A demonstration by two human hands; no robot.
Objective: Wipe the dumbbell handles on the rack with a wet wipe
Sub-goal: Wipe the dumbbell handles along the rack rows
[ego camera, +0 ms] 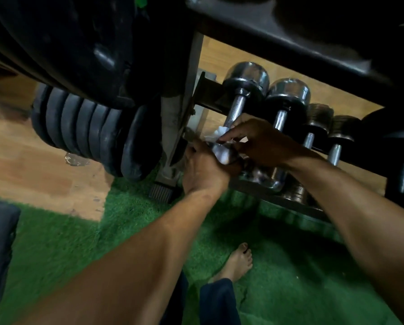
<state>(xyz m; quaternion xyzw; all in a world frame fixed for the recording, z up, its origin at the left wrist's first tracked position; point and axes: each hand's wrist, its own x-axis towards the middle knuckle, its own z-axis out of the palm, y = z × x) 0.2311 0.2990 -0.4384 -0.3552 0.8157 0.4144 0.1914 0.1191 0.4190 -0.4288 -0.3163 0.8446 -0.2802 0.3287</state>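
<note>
My right hand [259,141] pinches the wipe [219,133] on the handle [235,113]; my left hand [203,167] curls beneath, its grip hidden.

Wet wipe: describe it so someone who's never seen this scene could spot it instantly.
Find the lower shelf of the dumbbell rack. On its leftmost chrome-ended dumbbell, follow the knurled handle down to where the left hand and right hand meet. The wet wipe is the crumpled white wad there, the only white thing among chrome and black.
</note>
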